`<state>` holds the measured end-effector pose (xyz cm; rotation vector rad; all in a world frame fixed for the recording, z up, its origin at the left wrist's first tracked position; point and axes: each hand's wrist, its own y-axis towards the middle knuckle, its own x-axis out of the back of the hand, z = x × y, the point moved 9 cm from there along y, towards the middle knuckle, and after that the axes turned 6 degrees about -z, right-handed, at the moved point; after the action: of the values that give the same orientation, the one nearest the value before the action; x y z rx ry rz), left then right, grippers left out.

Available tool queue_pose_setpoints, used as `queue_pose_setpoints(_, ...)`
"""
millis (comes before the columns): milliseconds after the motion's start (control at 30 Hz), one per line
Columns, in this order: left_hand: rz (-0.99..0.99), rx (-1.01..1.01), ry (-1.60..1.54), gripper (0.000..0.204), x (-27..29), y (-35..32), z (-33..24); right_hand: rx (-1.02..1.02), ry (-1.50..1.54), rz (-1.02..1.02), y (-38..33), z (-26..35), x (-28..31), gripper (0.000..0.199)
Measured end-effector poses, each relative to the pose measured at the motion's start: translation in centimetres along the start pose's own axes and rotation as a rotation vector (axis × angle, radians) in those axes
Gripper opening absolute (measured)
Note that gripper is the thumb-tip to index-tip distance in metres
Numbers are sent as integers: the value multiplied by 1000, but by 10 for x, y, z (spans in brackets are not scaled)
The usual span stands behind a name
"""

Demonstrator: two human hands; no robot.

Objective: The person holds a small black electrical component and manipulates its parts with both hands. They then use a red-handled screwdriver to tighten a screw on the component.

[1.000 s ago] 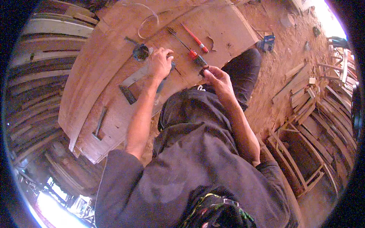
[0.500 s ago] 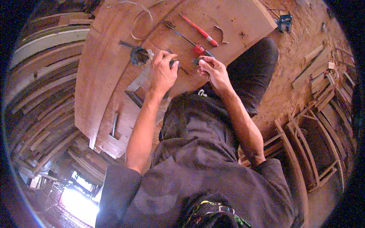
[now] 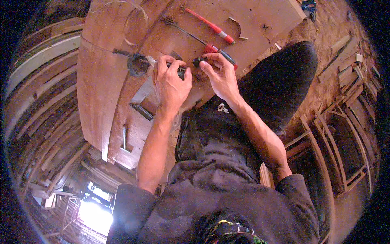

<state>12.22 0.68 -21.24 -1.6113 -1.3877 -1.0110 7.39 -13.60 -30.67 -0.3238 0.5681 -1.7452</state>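
Note:
My left hand (image 3: 170, 81) lies on the brown wooden board (image 3: 101, 89), fingers curled around a small dark part (image 3: 181, 73) whose shape is mostly hidden. My right hand (image 3: 219, 75) sits close beside it, and its fingertips pinch a small dark piece (image 3: 197, 62) at the tip. A red-and-black screwdriver (image 3: 217, 51) lies just above my right fingers. Left of my left hand stands a dark round ring-shaped object (image 3: 137, 65), and a grey metal square (image 3: 142, 95) lies under my wrist.
A second red-handled screwdriver (image 3: 213, 27) and a thin wire loop (image 3: 136, 18) lie farther up the board. My dark-trousered knee (image 3: 280, 77) is at the right over sandy ground. Wooden frames (image 3: 337, 138) are stacked at the right, curved planks (image 3: 44, 81) at the left.
My two hands have drawn together over the board; my right hand moved left toward my left hand. The view has shifted, so the board and tools sit higher in the picture.

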Motion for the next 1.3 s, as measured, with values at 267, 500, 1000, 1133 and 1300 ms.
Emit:
queue_pose_setpoints(267,-3,19,-9,16,-5,-1,5,80,-41,-42,3,0,-5,33)
queue_pose_setpoints(500,53,1,-29,16,-3,1,6,-25,57,-4,8,-5,-14,36)
queue_pose_setpoints(1000,43,-34,-69,19,-1,-1,11,64,-155,-40,18,18,-13,29)
queue_pose_setpoints(1133,41,-33,-79,19,-2,-1,12,143,-384,16,22,30,-14,29)
queue_pose_setpoints(1300,22,-39,-107,19,-1,-1,13,140,-432,110,28,49,-17,28)
